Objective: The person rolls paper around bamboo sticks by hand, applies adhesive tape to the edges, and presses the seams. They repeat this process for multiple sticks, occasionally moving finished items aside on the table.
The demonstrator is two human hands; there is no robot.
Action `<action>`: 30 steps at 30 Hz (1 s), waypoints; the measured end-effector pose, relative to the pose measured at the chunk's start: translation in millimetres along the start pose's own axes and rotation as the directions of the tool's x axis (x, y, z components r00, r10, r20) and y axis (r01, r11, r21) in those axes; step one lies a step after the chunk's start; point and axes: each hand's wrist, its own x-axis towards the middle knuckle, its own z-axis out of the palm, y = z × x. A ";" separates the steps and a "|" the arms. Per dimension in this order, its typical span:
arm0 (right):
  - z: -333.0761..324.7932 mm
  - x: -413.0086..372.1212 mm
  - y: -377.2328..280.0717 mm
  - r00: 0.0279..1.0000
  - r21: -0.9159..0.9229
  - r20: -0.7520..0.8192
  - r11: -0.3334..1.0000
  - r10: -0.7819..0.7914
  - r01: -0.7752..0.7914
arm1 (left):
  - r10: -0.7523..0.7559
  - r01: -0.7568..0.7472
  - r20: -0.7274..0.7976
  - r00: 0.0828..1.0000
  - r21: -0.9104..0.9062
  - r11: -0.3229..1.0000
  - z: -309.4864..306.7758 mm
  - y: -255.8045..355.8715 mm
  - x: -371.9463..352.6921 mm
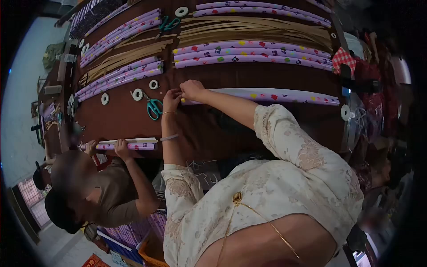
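A lilac patterned paper roll [267, 96] lies across the brown table in front of me, with a white flap showing along its far side. My left hand [171, 100] is at the roll's left end, its fingers bent together. Touching it, my right hand [192, 90] is closed over the same end of the roll. Whatever small thing sits between my fingertips is hidden. Just left of my hands are teal-handled scissors [154, 109], a white tape roll [137, 94] and another tape roll [154, 84].
Finished-looking lilac rolls [253, 51] and brown paper strips [258, 32] lie along the far side. More scissors [168, 23] and a tape ring [181, 11] lie beyond. At the left, a co-worker [115, 178] holds another lilac roll [142, 146]. A red checked cloth [344, 61] is at right.
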 end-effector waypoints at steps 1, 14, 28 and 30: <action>-2.4 -3.8 0.6 1.000 0.032 -0.001 0.999 -0.013 0.013 | 0.017 -0.018 -0.028 0.999 -0.068 0.998 3.1 -3.0 -1.4; -247.7 -288.8 179.8 0.754 0.673 -0.074 0.591 0.652 -0.445 | -0.048 0.058 0.115 0.992 -0.090 0.994 -3.6 5.2 2.2; -289.8 -500.7 248.0 0.381 0.854 -0.318 0.437 0.868 -0.281 | -0.007 -0.001 0.058 0.998 0.128 0.992 -14.0 4.1 10.1; -284.6 -492.5 247.8 0.337 0.866 -0.269 0.380 0.902 -0.326 | -0.005 -0.005 0.034 0.999 0.278 0.961 -14.7 11.7 8.3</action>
